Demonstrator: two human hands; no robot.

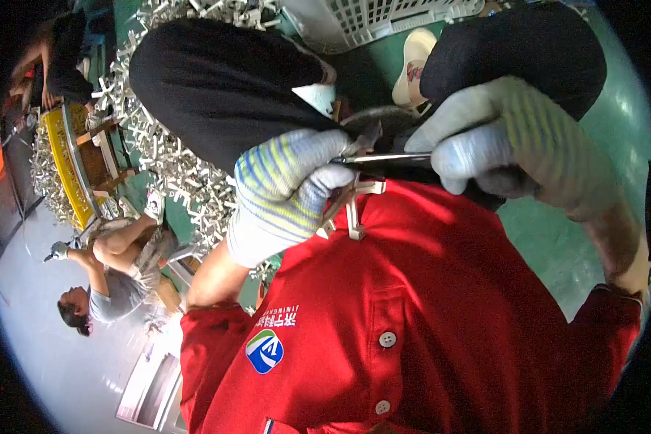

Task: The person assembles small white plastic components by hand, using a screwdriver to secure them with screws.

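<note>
My left hand (286, 184), in a striped knit glove, is closed around a small white branched plastic part (352, 210). Its arms stick out below my fingers, in front of my red shirt. Opposite it, my gloved right hand (495, 141) grips a thin metal tool with a narrow blade (392, 157). The blade reaches across to the left fingertips, close to the part; whether it touches the part I cannot tell. The tool's handle is hidden inside my right glove.
A large heap of similar white parts (159, 155) covers the green floor beside my left leg. A white plastic crate (369, 18) stands beyond my knees. At the left, another person (116, 278) sits near a yellow-edged bin (64, 170) holding more parts.
</note>
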